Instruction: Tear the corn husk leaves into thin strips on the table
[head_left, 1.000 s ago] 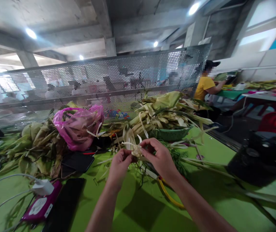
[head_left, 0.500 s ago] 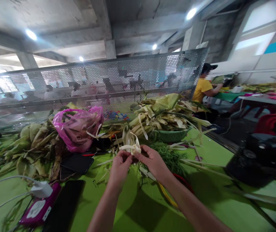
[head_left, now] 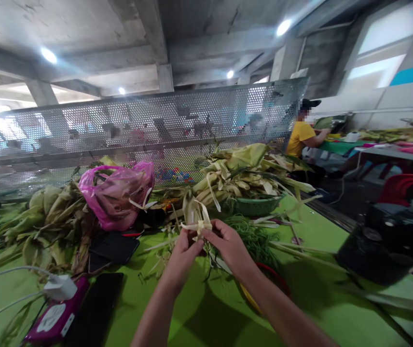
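Observation:
Between my fingertips is a small folded piece of pale corn husk (head_left: pixel 201 226), with loose strips sticking out upward and to the left. My left hand (head_left: pixel 186 250) grips its left side, thumb and fingers closed. On its right side, my right hand (head_left: pixel 225 243) pinches the husk between thumb and fingers. Just behind the hands lies a heap of corn husks (head_left: pixel 239 180) in a green basket (head_left: pixel 257 206). A bunch of green strands (head_left: pixel 253 238) is on the table beside my right hand.
A pink plastic bag of husks (head_left: pixel 117 195) sits left of centre, beside more husks (head_left: pixel 47 217). Black wallet-like cases (head_left: pixel 114 250), a phone (head_left: pixel 96 308) and a purple power strip (head_left: pixel 60 313) lie on the green table (head_left: pixel 210 318). A person in yellow (head_left: pixel 300 137) sits at right.
My left fingers have shifted slightly lower on the folded husk and its left strip lies differently. Both hands still hold it. The camera view has tilted a little.

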Tool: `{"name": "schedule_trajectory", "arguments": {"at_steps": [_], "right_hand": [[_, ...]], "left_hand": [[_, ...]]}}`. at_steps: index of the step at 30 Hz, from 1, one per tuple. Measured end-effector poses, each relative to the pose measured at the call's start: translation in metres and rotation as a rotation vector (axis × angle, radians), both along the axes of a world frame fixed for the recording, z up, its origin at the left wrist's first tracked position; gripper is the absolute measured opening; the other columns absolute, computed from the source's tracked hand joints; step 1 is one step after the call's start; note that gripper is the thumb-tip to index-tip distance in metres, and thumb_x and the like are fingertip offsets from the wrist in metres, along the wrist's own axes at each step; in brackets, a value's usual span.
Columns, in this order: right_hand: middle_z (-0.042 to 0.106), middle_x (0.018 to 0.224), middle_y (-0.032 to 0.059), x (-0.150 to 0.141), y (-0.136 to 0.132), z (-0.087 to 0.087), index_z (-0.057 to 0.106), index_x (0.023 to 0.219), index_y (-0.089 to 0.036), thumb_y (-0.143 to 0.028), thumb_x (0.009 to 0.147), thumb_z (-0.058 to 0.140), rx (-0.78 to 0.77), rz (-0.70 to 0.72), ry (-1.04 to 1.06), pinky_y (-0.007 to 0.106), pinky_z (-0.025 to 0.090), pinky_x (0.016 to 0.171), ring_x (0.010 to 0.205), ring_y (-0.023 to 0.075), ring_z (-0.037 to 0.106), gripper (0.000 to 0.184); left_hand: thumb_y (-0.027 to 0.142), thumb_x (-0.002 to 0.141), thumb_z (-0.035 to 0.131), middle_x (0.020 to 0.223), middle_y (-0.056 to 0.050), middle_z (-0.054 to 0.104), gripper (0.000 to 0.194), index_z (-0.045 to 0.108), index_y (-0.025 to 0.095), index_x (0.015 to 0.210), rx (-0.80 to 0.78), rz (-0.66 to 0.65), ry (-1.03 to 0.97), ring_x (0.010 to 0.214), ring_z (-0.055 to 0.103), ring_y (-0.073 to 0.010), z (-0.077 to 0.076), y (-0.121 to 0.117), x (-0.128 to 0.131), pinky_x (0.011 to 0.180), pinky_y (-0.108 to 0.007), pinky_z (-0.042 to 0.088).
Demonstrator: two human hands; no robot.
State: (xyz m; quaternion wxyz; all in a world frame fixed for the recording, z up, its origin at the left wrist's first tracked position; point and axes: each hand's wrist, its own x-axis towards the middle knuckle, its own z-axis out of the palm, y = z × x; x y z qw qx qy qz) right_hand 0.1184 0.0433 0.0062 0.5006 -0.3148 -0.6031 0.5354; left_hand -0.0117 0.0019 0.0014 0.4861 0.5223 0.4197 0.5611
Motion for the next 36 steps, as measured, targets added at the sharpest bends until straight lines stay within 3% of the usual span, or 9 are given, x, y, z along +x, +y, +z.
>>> {"name": "schedule_trajectory", "arguments": {"at_steps": [5,9,13,17,22,28,32,36], "right_hand": [[0.067,0.087,0.0037,0.0,-0.004,0.004,0.064,0.096,-0.018,-0.042,0.08,0.065,0.014,0.115,-0.021,0.028,0.051,0.071,0.08,0.018,0.062,0.029],[0.068,0.096,0.0048,0.003,-0.003,0.007,0.061,0.101,-0.019,-0.035,0.078,0.068,0.093,0.04,-0.057,0.032,0.05,0.084,0.091,0.0196,0.063,0.029],[0.068,0.084,0.0026,0.003,0.0,0.006,0.061,0.1,-0.019,-0.035,0.074,0.07,0.086,0.017,-0.094,0.032,0.051,0.078,0.084,0.0195,0.063,0.032],[0.065,0.074,-0.0007,0.006,0.006,0.005,0.058,0.106,-0.018,-0.032,0.07,0.074,0.051,0.016,-0.083,0.029,0.049,0.07,0.071,0.016,0.061,0.042],[0.061,0.066,-0.0031,0.015,0.012,0.008,0.06,0.09,-0.017,-0.032,0.063,0.078,-0.048,-0.022,-0.067,0.026,0.046,0.064,0.063,0.0133,0.057,0.035],[0.069,0.079,0.0038,0.015,0.006,0.01,0.067,0.088,-0.016,-0.044,0.071,0.074,-0.215,0.165,0.051,0.029,0.049,0.069,0.071,0.0169,0.063,0.034],[0.067,0.07,0.0014,0.013,0.007,0.007,0.067,0.074,-0.016,-0.041,0.065,0.078,-0.145,0.023,0.055,0.029,0.048,0.067,0.066,0.0168,0.06,0.029],[0.067,0.072,0.0027,0.015,0.014,0.003,0.067,0.077,-0.017,-0.038,0.068,0.073,-0.114,-0.079,0.066,0.031,0.047,0.069,0.068,0.0186,0.06,0.023]], "left_hand": [[0.036,0.084,0.054,0.071,0.0,0.054,0.023,0.063,0.016,0.09,0.005,0.048,0.009,0.065,0.047,-0.0133,0.001,0.001,-0.001,0.063,-0.024,0.039],[0.033,0.081,0.055,0.065,0.002,0.049,0.019,0.062,0.016,0.082,0.012,0.1,-0.004,0.061,0.043,-0.0127,-0.002,0.005,-0.003,0.059,-0.024,0.035],[0.036,0.081,0.057,0.065,0.003,0.047,0.019,0.059,0.017,0.077,-0.021,0.062,-0.026,0.061,0.04,-0.0125,0.0,0.002,-0.002,0.057,-0.023,0.033],[0.04,0.08,0.061,0.069,0.002,0.052,0.024,0.062,0.017,0.087,-0.044,0.058,-0.12,0.063,0.042,-0.0117,-0.004,0.003,-0.002,0.059,-0.022,0.033],[0.041,0.08,0.063,0.079,-0.001,0.061,0.03,0.064,0.017,0.098,-0.098,0.037,-0.313,0.067,0.05,-0.0116,-0.009,0.007,-0.007,0.063,-0.021,0.038],[0.034,0.082,0.061,0.086,-0.003,0.066,0.025,0.068,0.019,0.101,-0.033,-0.058,-0.176,0.079,0.055,-0.0145,0.0,0.003,-0.008,0.079,-0.023,0.041],[0.03,0.08,0.059,0.088,-0.003,0.067,0.021,0.07,0.019,0.096,-0.055,-0.044,-0.088,0.081,0.056,-0.016,0.002,-0.002,-0.003,0.081,-0.024,0.041],[0.025,0.079,0.055,0.097,-0.005,0.069,0.026,0.07,0.021,0.1,-0.057,-0.077,-0.1,0.088,0.058,-0.0185,0.003,-0.005,-0.001,0.087,-0.026,0.041]]}}
